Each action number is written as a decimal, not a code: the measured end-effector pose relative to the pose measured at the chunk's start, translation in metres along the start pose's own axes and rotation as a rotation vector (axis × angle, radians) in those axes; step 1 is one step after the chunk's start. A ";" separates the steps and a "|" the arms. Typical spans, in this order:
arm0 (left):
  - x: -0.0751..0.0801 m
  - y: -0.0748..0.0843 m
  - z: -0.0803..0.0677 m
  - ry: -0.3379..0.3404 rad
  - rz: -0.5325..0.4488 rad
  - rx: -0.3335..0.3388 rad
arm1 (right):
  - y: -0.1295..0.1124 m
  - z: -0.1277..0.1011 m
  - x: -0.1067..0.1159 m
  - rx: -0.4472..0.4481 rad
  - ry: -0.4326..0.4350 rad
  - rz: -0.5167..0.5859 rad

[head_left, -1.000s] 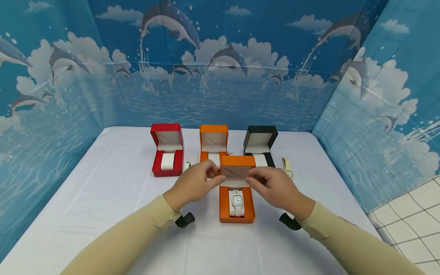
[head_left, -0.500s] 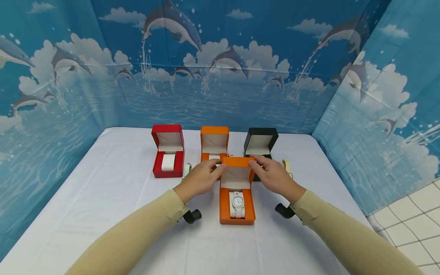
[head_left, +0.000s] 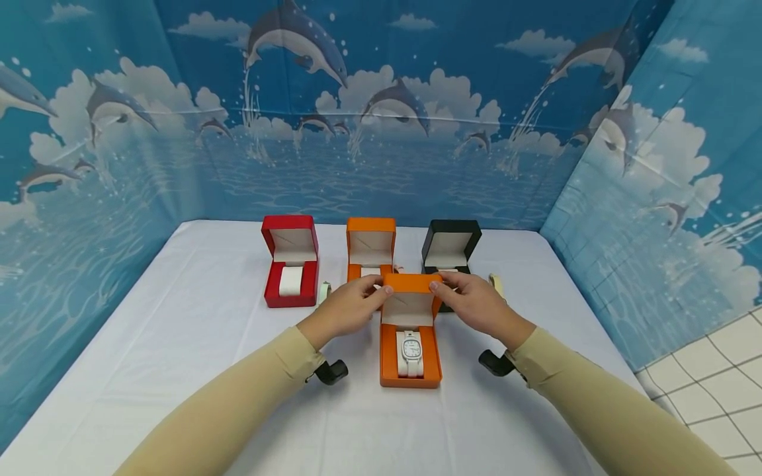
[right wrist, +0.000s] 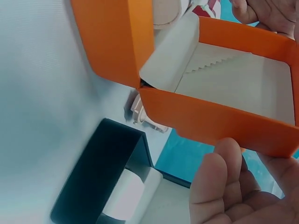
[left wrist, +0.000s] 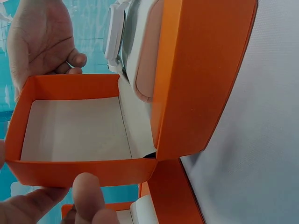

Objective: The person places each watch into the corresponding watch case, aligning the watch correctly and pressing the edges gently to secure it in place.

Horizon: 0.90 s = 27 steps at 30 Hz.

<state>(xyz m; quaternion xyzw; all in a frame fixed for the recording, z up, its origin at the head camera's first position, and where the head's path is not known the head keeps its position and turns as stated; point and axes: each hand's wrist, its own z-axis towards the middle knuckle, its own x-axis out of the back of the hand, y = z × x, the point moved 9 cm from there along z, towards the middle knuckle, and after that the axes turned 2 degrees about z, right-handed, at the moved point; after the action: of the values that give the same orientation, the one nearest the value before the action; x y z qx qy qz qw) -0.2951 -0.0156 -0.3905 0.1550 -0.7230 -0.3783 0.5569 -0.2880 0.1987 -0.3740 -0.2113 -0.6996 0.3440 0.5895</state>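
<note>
An orange watch box (head_left: 387,380) stands near the table's middle, lid up. A white watch (head_left: 411,348) with a squarish dial is strapped round its pale cushion. My left hand (head_left: 348,307) pinches the left corner of the raised lid (head_left: 412,283), thumb on the front edge. At the opposite corner my right hand (head_left: 479,304) pinches it likewise. In the left wrist view the lid's side wall (left wrist: 112,173) runs just above curled left fingers (left wrist: 88,191). In the right wrist view, right fingers (right wrist: 228,156) lie against the other side wall (right wrist: 205,121).
Behind stand three open boxes: red (head_left: 272,284), orange (head_left: 372,228) and black (head_left: 455,225), the last two partly hidden. A pale green watch (head_left: 323,291) lies beside the red box, a yellowish one (head_left: 497,284) at right. A pinkish watch (right wrist: 139,112) lies near the black box.
Both hands have come inward from beside the front orange box and taken hold of its raised lid's top corners. Over the last half second they have hardly moved.
</note>
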 end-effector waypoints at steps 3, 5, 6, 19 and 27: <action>-0.001 0.000 -0.002 -0.016 -0.019 -0.002 | -0.002 -0.001 0.001 0.009 -0.014 0.026; -0.002 0.001 -0.003 -0.025 -0.028 -0.004 | -0.003 -0.002 0.001 0.014 -0.024 0.036; -0.002 0.001 -0.004 -0.030 -0.033 -0.003 | -0.003 -0.003 0.001 0.016 -0.030 0.040; -0.007 -0.005 -0.008 -0.079 -0.080 0.011 | -0.003 -0.004 0.000 -0.045 -0.104 0.032; -0.007 -0.001 -0.014 -0.092 -0.077 -0.019 | -0.001 -0.008 -0.006 -0.057 -0.186 0.027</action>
<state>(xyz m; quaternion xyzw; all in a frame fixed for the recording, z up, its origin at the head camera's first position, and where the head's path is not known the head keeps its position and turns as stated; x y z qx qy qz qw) -0.2804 -0.0169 -0.3947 0.1600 -0.7377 -0.4130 0.5095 -0.2785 0.1963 -0.3768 -0.2045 -0.7578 0.3502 0.5112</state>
